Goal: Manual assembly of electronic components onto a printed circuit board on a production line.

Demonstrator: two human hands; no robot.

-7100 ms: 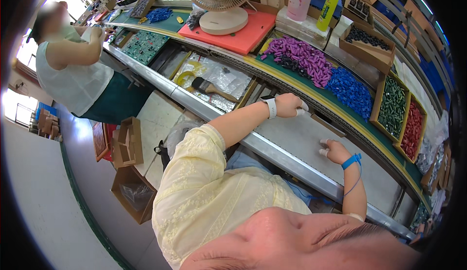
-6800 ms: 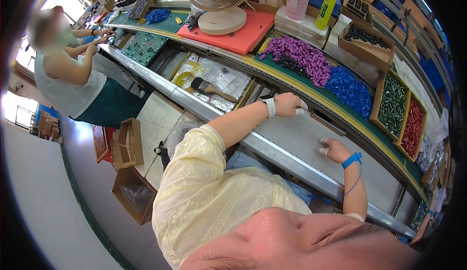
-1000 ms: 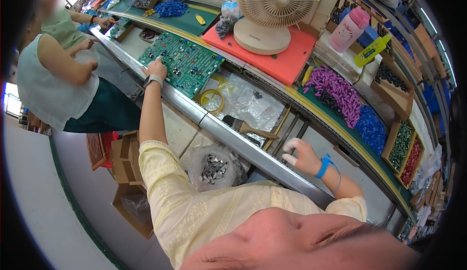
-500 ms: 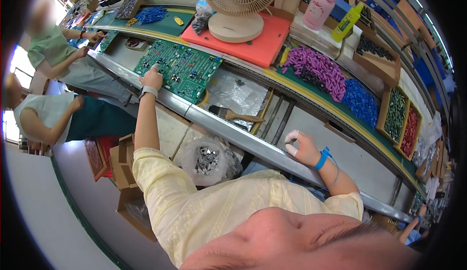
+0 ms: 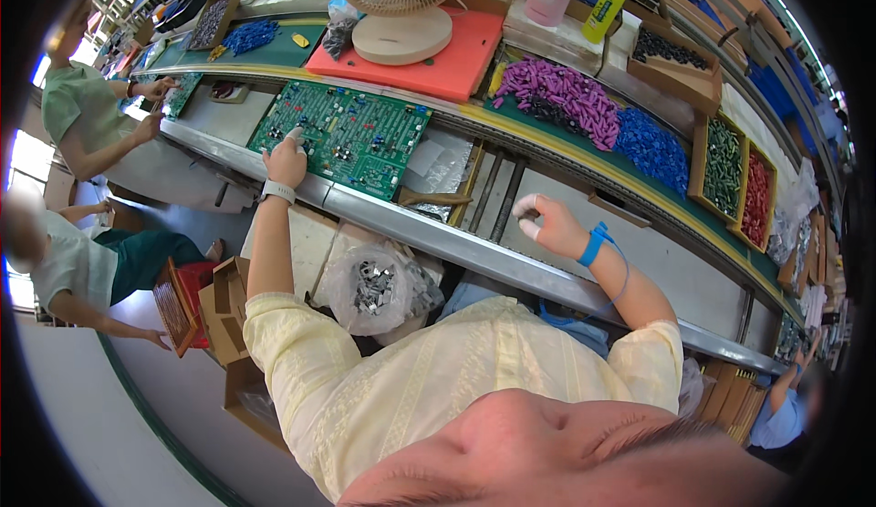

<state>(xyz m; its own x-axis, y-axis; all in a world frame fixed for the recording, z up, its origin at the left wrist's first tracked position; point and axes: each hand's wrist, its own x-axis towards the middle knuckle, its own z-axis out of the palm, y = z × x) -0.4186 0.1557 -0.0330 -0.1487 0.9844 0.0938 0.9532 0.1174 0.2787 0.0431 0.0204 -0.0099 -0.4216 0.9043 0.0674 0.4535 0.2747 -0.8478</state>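
My left hand (image 5: 286,162), with a watch on the wrist, is closed on the left part of a large green circuit board (image 5: 374,133) filled with small components. The board lies across the rails of the line. My right hand (image 5: 555,226) hovers over the line to the right, away from the board. Its thumb and forefinger, in white finger cots, curl together; I cannot make out what, if anything, is between them. A blue strap (image 5: 594,244) circles that wrist. A brush's wooden handle (image 5: 438,198) sticks out beside the board, its bristles hidden.
Beyond the rails lie piles of purple parts (image 5: 561,96) and blue parts (image 5: 652,146), with boxes of green parts (image 5: 723,165) and red parts (image 5: 756,198). A fan (image 5: 401,37) stands on a red mat (image 5: 474,51). Near me is a bag of metal pieces (image 5: 370,292). Co-workers are at left.
With my left hand on it, the circuit board has slid right along the line, covering the brush's bristles. My right hand stays raised, fingers curled. A co-worker at left now reaches down.
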